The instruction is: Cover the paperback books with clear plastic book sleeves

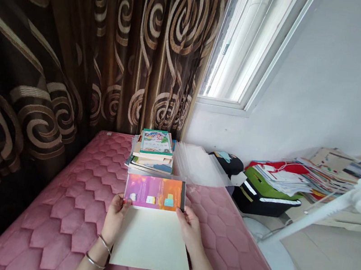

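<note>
An opened book lies in front of me, its plain cream page [153, 240] nearest to me and its purple-and-orange printed cover flap [154, 190] beyond. A clear plastic edge shows around the flap. My left hand [117, 211], with two bangles on the wrist, is closed on the book's left edge, thumb on top near the fold. On the opposite edge my right hand [189, 227] grips in the same way. Just past the flap stands a stack of books [155, 149], a green-bordered one on top. Clear plastic sheets [199, 163] lie right of the stack.
The pink quilted mattress [72, 209] runs under everything, against a brown swirl-patterned curtain [128, 53]. On the right are a white fan [311, 215], a black bin [262, 200] with a green item and papers, and a pile of papers [328, 172]. A window [239, 44] is behind.
</note>
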